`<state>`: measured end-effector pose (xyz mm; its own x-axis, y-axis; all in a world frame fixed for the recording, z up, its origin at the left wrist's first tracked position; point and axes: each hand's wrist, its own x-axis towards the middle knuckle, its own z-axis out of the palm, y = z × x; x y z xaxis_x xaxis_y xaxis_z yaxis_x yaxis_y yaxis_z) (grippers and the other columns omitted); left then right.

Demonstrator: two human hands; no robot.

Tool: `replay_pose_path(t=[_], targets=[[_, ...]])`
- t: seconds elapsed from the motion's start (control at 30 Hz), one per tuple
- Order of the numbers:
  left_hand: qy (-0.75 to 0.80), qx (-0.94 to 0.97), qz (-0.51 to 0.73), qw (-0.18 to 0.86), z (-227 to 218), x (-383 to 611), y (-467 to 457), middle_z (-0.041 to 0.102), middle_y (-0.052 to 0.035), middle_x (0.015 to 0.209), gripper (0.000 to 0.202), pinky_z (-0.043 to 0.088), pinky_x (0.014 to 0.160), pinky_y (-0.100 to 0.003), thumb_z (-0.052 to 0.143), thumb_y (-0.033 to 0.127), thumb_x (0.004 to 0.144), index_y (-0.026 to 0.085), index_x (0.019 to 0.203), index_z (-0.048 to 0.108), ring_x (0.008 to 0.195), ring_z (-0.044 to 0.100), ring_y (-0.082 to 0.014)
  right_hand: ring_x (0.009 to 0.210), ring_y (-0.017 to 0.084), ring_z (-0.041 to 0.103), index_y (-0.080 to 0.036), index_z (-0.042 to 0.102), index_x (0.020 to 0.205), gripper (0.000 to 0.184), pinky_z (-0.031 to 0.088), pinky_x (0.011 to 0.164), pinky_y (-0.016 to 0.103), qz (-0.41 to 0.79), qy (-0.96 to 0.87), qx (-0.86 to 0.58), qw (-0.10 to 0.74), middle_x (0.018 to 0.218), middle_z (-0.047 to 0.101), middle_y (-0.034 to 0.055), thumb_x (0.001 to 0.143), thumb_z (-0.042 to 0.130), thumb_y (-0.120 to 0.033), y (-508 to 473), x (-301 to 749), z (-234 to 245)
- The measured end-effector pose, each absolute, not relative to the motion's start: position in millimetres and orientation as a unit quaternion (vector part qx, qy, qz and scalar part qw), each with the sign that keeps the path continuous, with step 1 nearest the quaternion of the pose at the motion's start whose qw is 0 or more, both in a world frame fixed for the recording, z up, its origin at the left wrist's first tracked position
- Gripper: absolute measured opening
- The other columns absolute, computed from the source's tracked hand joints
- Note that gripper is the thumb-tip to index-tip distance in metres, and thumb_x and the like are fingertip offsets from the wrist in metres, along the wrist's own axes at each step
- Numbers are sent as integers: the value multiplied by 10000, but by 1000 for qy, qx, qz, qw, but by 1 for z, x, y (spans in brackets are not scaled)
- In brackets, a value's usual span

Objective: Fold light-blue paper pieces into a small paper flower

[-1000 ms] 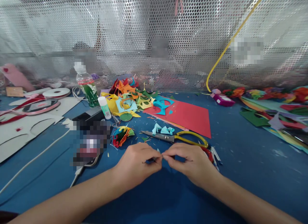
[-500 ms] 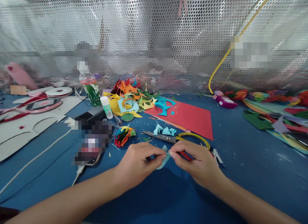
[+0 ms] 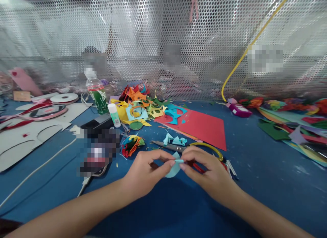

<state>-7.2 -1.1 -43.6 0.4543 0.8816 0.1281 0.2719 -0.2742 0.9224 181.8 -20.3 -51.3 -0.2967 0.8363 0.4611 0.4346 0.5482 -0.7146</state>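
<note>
My left hand (image 3: 146,171) and my right hand (image 3: 204,169) meet above the blue table (image 3: 268,183), both pinching a small light blue paper piece (image 3: 173,167) between thumb and fingers. The paper hangs curved below the fingertips. Just behind the hands lie yellow-handled scissors (image 3: 189,147) and a few curled light blue paper bits (image 3: 175,140). A red-handled tool (image 3: 198,167) lies partly hidden under my right hand.
A red paper sheet (image 3: 201,127) and a heap of coloured paper scraps (image 3: 138,106) lie behind. A glue stick (image 3: 113,114), a bottle (image 3: 95,93), tape rolls (image 3: 63,98) and white card sit left. Coloured sheets (image 3: 291,127) are stacked right. A perforated metal screen (image 3: 153,36) backs the table.
The light blue paper has come into view between my fingertips and now hangs lower and wider. Both hands have shifted slightly up and stayed pinched together.
</note>
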Motion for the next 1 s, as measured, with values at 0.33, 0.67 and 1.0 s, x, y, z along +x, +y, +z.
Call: replay_pose_path(t=[0.33,0.67,1.0], targets=[[309,840,343,284,-54,-10,3,600,-39,830,151,443,531,-174,563,198,802,165,905,667,627,531,-83,802,149,600,-202,584,785,104,513,681,272,74,-825,-426,365,975,538,58,804,503,-140,-21,179,-60],[287,820,385,311,-49,-10,4,642,-57,815,138,453,564,-166,571,191,812,141,871,686,676,582,-91,910,159,599,-215,597,862,85,523,687,250,209,-775,-439,404,1015,597,56,796,554,-185,-21,180,-58],[353,763,328,431,-42,-10,1,619,-37,805,170,392,470,-166,571,261,811,204,895,707,586,536,-75,828,146,605,-205,622,779,68,496,743,266,178,-778,-422,430,919,603,42,767,579,-154,-21,180,-53]])
